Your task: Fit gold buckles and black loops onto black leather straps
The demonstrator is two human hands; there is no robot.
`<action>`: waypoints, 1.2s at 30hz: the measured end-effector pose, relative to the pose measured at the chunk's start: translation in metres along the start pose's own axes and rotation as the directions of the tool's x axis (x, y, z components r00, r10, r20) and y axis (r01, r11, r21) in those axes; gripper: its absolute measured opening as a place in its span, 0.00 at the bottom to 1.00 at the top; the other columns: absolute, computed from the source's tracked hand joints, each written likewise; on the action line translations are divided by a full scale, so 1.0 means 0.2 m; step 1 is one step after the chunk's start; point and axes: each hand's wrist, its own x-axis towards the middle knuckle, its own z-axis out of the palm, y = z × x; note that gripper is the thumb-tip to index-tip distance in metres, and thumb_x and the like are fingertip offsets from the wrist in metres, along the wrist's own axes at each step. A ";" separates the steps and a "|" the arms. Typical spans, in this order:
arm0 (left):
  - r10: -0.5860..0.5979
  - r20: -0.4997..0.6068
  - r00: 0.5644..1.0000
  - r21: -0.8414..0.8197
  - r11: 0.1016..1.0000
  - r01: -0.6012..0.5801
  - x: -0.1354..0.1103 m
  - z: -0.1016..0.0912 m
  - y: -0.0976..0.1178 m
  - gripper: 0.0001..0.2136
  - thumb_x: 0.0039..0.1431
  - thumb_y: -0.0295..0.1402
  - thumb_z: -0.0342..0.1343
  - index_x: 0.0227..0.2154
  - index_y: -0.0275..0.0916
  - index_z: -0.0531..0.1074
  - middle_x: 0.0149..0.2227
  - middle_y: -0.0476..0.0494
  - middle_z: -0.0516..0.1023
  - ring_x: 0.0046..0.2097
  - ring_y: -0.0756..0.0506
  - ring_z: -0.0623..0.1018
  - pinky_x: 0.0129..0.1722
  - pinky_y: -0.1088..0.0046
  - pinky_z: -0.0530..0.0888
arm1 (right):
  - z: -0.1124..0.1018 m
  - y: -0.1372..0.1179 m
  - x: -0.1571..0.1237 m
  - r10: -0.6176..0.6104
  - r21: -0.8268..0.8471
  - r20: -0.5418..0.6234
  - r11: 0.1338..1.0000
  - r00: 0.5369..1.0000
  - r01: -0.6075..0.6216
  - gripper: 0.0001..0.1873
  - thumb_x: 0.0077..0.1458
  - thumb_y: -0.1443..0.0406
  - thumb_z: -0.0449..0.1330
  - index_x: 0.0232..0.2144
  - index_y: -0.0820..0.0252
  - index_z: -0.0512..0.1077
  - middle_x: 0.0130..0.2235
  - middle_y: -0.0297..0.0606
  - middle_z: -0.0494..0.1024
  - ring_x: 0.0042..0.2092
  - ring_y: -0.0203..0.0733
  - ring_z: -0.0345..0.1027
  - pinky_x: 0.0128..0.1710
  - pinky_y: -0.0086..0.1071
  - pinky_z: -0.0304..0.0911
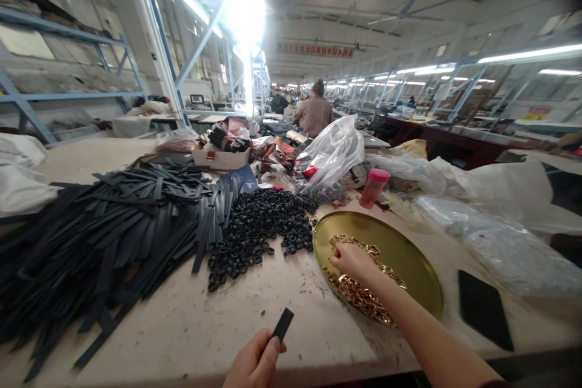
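Observation:
Low at the table's front edge, my left hand [257, 359] pinches a black strap [284, 324] between thumb and fingers, its end pointing up and right. My right hand [353, 262] reaches into a round gold tray [422, 267], its fingers curled in over a heap of small gold metal buckles [359, 297]. Whatever is between those fingertips is hidden. Left of the tray lies a pile of small black loops [254, 224]. Farther left spreads a big heap of loose black straps [122, 224].
A pink-lidded jar [374, 188] stands behind the tray. A black flat pad [484, 309] lies to its right, near plastic bags [504, 242]. Behind the loops are a clear bag [334, 151] and a cardboard box [221, 159]. A person [314, 112] is farther back.

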 end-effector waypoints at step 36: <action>0.051 0.142 0.989 0.543 0.831 -0.121 -0.02 -0.07 0.09 0.13 0.60 0.35 0.39 0.28 0.39 0.66 0.30 0.44 0.74 0.32 0.46 0.72 0.31 0.75 0.63 | 0.65 -0.34 -0.57 0.053 0.910 0.348 -0.260 0.936 -0.324 0.18 0.33 0.61 0.71 0.29 0.63 0.73 0.18 0.25 0.71 0.18 0.24 0.61 0.18 0.18 0.60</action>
